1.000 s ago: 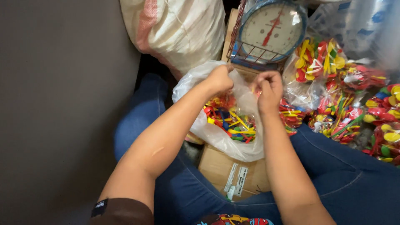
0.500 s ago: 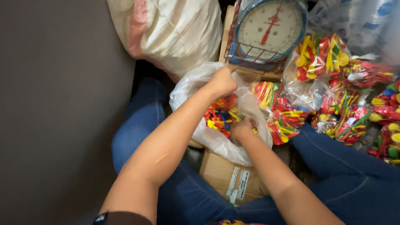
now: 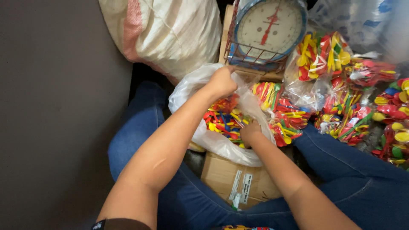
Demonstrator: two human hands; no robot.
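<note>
A clear plastic bag (image 3: 191, 91) full of small red, yellow, green and blue plastic spoons (image 3: 221, 121) rests on a cardboard box (image 3: 232, 181) between my knees. My left hand (image 3: 221, 81) pinches the bag's upper rim and holds it open. My right hand (image 3: 250, 133) is pushed down inside the bag among the spoons; its fingers are closed, and what they hold is hidden.
A round dial scale (image 3: 268, 27) in a blue case stands just behind the bag. Several filled clear bags of coloured spoons (image 3: 324, 64) pile up to the right. A large white woven sack (image 3: 170, 34) lies at the back left. A grey wall (image 3: 55, 106) is on the left.
My right hand left the bag's top edge and dropped down into the bag. My left hand stayed on the rim.
</note>
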